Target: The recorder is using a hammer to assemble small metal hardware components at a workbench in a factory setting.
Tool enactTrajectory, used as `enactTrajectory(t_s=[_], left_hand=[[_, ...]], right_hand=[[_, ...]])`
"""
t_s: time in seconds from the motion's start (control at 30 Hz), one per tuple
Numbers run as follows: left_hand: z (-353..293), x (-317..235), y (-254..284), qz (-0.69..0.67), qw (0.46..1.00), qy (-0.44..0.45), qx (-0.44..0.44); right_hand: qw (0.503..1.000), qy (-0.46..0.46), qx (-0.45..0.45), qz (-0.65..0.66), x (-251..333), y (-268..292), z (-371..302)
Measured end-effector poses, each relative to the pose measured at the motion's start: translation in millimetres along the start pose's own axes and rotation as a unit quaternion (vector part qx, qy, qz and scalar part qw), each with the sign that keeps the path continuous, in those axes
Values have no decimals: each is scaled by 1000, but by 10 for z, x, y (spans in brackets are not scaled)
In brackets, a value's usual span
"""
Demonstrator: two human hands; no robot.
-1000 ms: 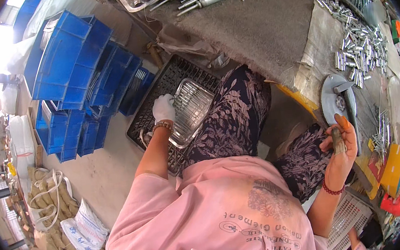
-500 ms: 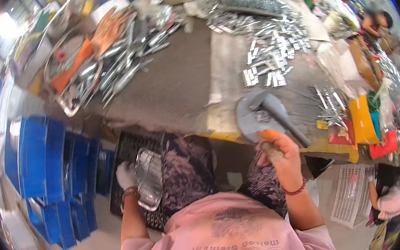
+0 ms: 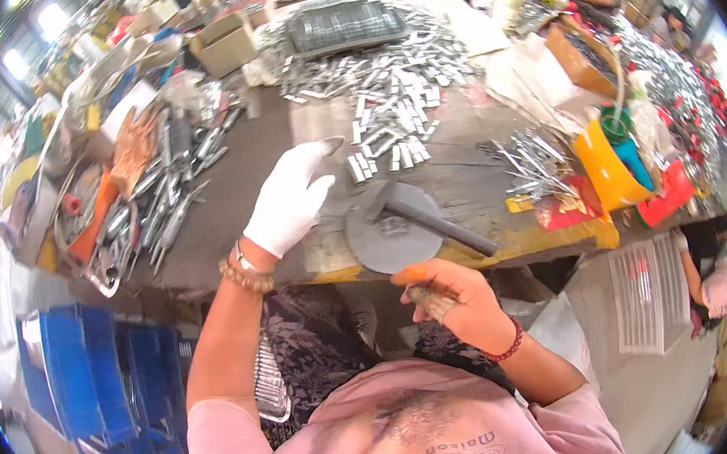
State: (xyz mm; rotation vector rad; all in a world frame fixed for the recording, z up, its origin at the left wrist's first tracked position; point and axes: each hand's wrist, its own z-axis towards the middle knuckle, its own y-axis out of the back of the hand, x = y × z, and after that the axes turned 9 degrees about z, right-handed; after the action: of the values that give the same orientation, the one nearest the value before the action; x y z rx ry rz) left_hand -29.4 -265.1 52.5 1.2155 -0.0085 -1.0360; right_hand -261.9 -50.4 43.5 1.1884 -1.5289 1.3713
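My left hand, in a white glove, is stretched over the worktable with its thumb apart from the fingers. It is open, just left of a heap of short silvery metal pieces. My right hand is at the table's front edge, its fingers curled in. Orange covers a finger and a beige wrap covers the thumb; anything inside the grip is hidden. Beyond it a hammer lies across a round grey plate, its head to the left.
A dark tray sits on the heap. Long metal tools and orange gloves lie at left. At right are thin metal rods and a yellow container. Blue bins stand lower left, a white crate lower right.
My left hand has risen from the metal rack beside my left leg to above the table. My right hand stays near the table edge. The view has shifted right.
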Motion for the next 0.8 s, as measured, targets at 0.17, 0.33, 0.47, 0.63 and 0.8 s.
enactTrajectory(t_s=[0.17,0.33,0.47,0.63,0.8], left_hand=[[366,74,-208,78,988,-97,87],[476,13,-77,178,971,-91,134],[501,3,-38,216,961,-124,116],[379,110,-159,153,977,-99,114],[132,-12,-108,145,984,-55,90]], right_hand=[[987,94,-20,-126,338,371,-198],[875,223,-144,-405,674,1033,94],[760,229,-212,-570,764,1306,664],[691,114,-249,-669,750,1472,1171],[683,96,-251,-679,668,1643,1185]])
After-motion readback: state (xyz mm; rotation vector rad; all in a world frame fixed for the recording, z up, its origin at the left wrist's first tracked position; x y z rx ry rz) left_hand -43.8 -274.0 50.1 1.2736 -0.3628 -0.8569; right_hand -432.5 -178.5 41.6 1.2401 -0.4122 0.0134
